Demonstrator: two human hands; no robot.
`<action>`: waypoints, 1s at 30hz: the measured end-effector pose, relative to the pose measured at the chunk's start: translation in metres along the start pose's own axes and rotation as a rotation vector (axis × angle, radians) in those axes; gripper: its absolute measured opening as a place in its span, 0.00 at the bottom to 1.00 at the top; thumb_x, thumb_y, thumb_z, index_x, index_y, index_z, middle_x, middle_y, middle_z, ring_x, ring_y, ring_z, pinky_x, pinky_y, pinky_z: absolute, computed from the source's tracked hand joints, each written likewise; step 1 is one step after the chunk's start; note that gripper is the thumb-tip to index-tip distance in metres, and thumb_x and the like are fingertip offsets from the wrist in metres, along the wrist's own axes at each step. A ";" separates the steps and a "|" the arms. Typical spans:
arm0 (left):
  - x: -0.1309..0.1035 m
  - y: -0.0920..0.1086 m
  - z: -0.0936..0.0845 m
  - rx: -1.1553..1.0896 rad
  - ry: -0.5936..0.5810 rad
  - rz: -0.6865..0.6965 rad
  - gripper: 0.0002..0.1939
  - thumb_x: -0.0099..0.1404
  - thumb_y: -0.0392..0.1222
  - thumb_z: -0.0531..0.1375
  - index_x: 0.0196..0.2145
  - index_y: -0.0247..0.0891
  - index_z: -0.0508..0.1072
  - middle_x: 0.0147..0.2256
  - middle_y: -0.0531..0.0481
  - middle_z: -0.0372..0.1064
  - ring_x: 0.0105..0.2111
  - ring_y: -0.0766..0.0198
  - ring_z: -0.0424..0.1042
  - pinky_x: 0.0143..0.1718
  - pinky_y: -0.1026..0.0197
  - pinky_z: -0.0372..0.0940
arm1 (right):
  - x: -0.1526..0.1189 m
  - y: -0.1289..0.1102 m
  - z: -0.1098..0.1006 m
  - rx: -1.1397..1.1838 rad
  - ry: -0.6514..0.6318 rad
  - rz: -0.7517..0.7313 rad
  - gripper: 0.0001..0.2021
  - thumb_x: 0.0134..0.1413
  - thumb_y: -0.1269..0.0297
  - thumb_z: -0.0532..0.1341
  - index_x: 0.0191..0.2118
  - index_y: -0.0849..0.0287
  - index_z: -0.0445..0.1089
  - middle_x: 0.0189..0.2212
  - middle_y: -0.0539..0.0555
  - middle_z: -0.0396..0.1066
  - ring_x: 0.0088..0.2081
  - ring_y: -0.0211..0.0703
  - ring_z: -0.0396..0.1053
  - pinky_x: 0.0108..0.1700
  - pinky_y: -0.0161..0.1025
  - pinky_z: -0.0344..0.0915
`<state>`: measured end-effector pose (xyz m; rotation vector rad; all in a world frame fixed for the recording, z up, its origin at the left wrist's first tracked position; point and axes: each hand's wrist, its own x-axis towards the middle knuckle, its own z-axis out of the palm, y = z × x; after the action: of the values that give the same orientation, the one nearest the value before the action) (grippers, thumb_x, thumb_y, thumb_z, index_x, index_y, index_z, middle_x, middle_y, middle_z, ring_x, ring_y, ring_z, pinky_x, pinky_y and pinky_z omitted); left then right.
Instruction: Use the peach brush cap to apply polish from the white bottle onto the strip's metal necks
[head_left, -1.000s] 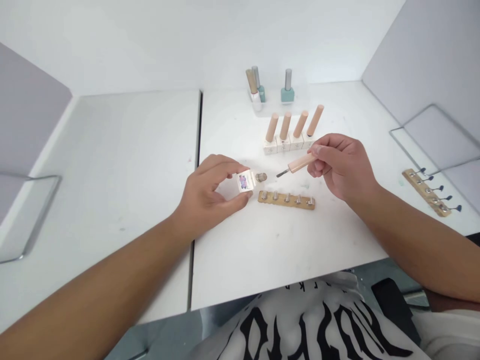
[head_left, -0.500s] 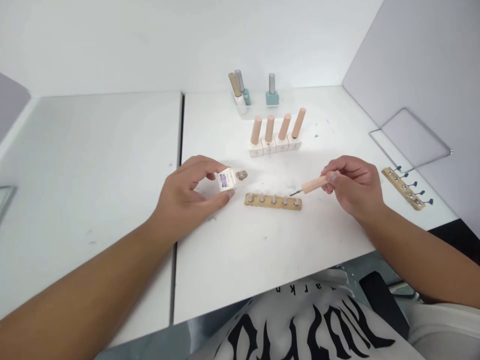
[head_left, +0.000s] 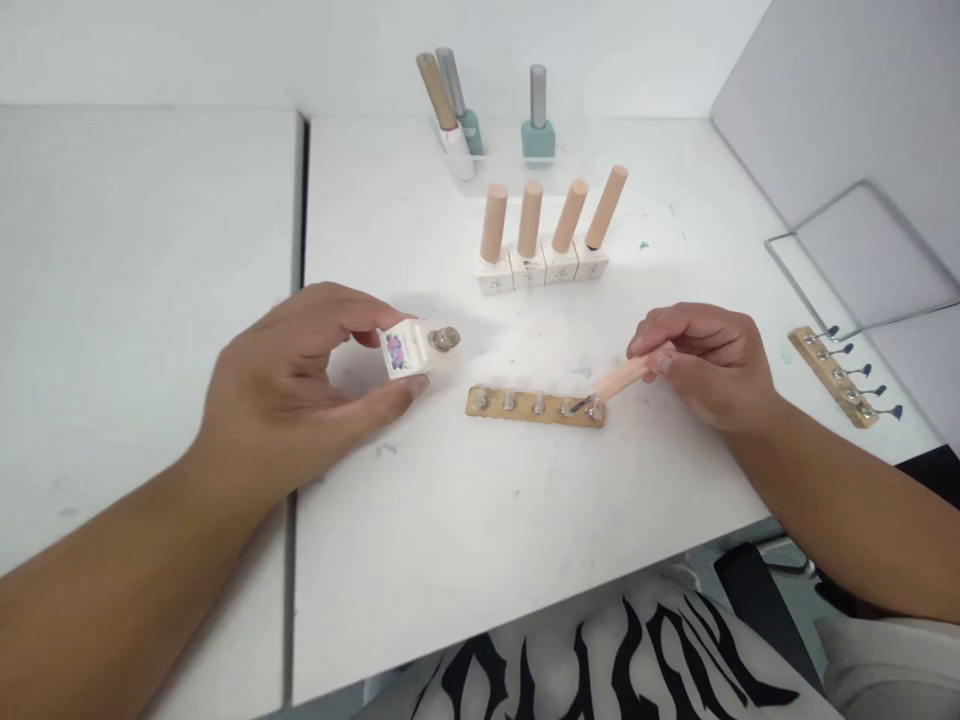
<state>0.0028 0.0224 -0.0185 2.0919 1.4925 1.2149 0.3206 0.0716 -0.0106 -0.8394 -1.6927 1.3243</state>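
Observation:
Between the thumb and fingers of my left hand (head_left: 300, 385) is a small white bottle (head_left: 406, 349), tilted, with its uncapped neck pointing right. My right hand (head_left: 701, 365) pinches a peach brush cap (head_left: 624, 376), its dark brush tip pointing down and left. That tip is over the right part of a wooden strip (head_left: 517, 404) bearing several small clear pieces on metal studs. Whether the bristles touch a piece, I cannot tell. The strip lies on the white table between my hands.
Several white bottles (head_left: 529, 272) with peach caps stand in a row behind the strip. Farther back, a clear tray (head_left: 502, 176) holds a teal bottle (head_left: 538, 141) and others. At right are a wire stand (head_left: 817, 290) and another wooden strip (head_left: 832, 378) with dark-tipped pieces.
The view has shifted closer to the table. My right hand has brought the brush tip down and left over the strip. The bottle in my left hand sits farther left of the strip.

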 end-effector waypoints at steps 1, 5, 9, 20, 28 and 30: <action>0.000 0.001 0.000 -0.011 0.003 -0.003 0.17 0.51 0.36 0.67 0.40 0.48 0.75 0.34 0.53 0.70 0.33 0.58 0.68 0.33 0.52 0.63 | 0.002 0.001 0.000 0.019 -0.011 0.021 0.05 0.50 0.70 0.62 0.32 0.55 0.76 0.22 0.49 0.67 0.25 0.34 0.62 0.26 0.36 0.59; 0.000 0.005 0.002 -0.028 -0.003 -0.035 0.16 0.52 0.36 0.67 0.40 0.48 0.75 0.35 0.53 0.70 0.33 0.58 0.68 0.34 0.52 0.62 | 0.008 0.006 -0.001 0.088 -0.060 0.071 0.05 0.48 0.70 0.62 0.31 0.56 0.75 0.22 0.49 0.66 0.26 0.35 0.62 0.28 0.37 0.60; 0.001 0.008 0.002 -0.045 0.005 -0.018 0.15 0.51 0.35 0.67 0.38 0.47 0.76 0.34 0.53 0.70 0.32 0.59 0.67 0.34 0.51 0.61 | 0.013 0.007 -0.003 0.090 -0.090 0.095 0.06 0.46 0.73 0.61 0.30 0.57 0.75 0.22 0.49 0.65 0.26 0.35 0.62 0.28 0.37 0.59; 0.001 0.013 0.002 -0.065 0.002 -0.033 0.14 0.51 0.33 0.66 0.37 0.46 0.76 0.34 0.52 0.69 0.34 0.59 0.67 0.35 0.51 0.61 | 0.016 0.008 -0.003 0.042 -0.081 0.121 0.06 0.44 0.74 0.61 0.29 0.57 0.74 0.22 0.48 0.64 0.25 0.34 0.61 0.27 0.36 0.56; 0.002 0.009 0.006 -0.101 0.040 0.033 0.14 0.49 0.36 0.66 0.37 0.42 0.77 0.32 0.50 0.70 0.33 0.60 0.67 0.33 0.54 0.61 | 0.017 0.007 -0.002 0.058 -0.040 0.125 0.09 0.43 0.77 0.58 0.29 0.59 0.74 0.22 0.48 0.64 0.25 0.34 0.61 0.28 0.35 0.56; 0.003 0.010 0.006 -0.102 0.040 0.040 0.14 0.49 0.35 0.66 0.36 0.41 0.77 0.32 0.50 0.70 0.32 0.61 0.67 0.33 0.54 0.61 | 0.017 0.007 -0.002 0.051 -0.031 0.125 0.09 0.43 0.78 0.58 0.28 0.59 0.73 0.21 0.48 0.64 0.25 0.34 0.61 0.28 0.35 0.56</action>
<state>0.0137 0.0222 -0.0145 2.0517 1.3807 1.3262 0.3151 0.0888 -0.0139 -0.9113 -1.6451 1.4650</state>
